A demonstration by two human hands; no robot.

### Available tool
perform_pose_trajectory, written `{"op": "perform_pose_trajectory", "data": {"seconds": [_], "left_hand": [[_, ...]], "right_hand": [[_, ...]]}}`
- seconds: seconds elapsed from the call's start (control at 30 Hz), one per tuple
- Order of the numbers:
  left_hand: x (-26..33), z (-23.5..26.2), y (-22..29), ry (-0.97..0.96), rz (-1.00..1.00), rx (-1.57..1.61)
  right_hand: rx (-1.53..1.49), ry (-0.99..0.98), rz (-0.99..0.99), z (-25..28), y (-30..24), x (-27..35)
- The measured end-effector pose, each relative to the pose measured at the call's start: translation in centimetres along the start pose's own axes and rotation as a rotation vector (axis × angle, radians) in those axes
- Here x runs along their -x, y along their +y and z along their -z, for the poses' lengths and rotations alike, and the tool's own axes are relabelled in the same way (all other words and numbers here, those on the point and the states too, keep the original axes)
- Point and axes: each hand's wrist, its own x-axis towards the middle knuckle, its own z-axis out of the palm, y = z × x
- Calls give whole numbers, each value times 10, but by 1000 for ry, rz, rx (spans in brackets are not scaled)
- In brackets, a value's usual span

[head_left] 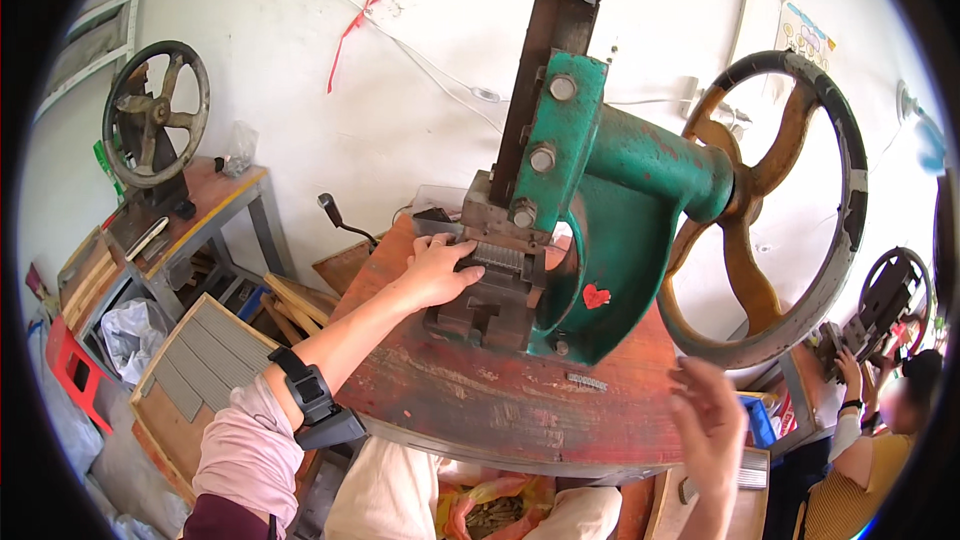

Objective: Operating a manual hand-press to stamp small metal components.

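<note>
A green hand press (625, 165) with a large handwheel (855, 175) stands on a worn reddish wooden table (430, 400). Under its ram, a ribbed grey metal strip (498, 257) lies in the dark steel die (485, 300). My left hand (440, 270) reaches to the die's left side, thumb and forefinger closed about the strip's left end; the exact contact is partly hidden. Below the wheel's lower rim, my right hand (708, 420) is raised with loosely bent fingers apart and nothing seen in it. A small ribbed grey piece (587, 381) lies on the table before the press.
At left, a wooden tray (150, 410) holds ribbed grey sheets near a second handwheel press (160, 112). Another tray (755, 520) sits at lower right. A bag of small pieces (495, 515) is between my legs. A co-worker (880, 440) works at another press, far right.
</note>
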Motion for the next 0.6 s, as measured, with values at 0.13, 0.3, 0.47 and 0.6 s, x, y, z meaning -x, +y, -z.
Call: {"op": "perform_pose_trajectory", "data": {"seconds": [0.13,0.3,0.47,0.6], "left_hand": [[0,-1,2,-4,4,-97],[2,2,2,-14,-18,-90],[2,3,-5,-7,-55,16],[2,-3,-10,64,-46,-31]], "right_hand": [[503,275,517,33,-43,-30],[1095,717,760,75,-87,-105],[963,530,240,100,-112,-187],[756,335,-82,117,-129,-214]]}}
